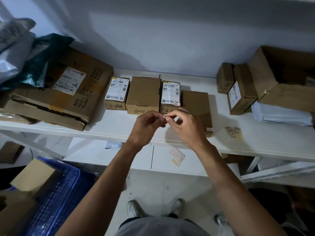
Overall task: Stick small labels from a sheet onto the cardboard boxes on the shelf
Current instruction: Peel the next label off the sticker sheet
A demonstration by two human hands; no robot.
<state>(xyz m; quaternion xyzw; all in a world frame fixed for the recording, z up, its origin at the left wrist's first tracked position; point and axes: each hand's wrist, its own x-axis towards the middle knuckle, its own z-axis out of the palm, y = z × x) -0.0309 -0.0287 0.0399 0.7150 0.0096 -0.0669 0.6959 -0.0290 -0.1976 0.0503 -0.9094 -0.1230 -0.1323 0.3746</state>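
A small label [165, 116] is pinched between the fingers [159, 114] of both hands, the left hand [148, 123] and the right hand [187, 126] meeting tip to tip, all fingers curled in tightly around it. It is held just above the front part of the shelf [119, 123], close before the row of small cardboard boxes. Whether it has been fully freed from its backing cannot be told.

The move to come is judged to turn on one relation: the plain box [143, 94], on which no small label is seen, lies just beyond the fingers and slightly to the left, its long axis running away from the person. The left hand is nearer to it. The printed box [170, 92] straight ahead carries a red-edged sticker [177, 104] at its near corner, so it seems done. The label sheet [233, 132] lies on the shelf, well to the right.
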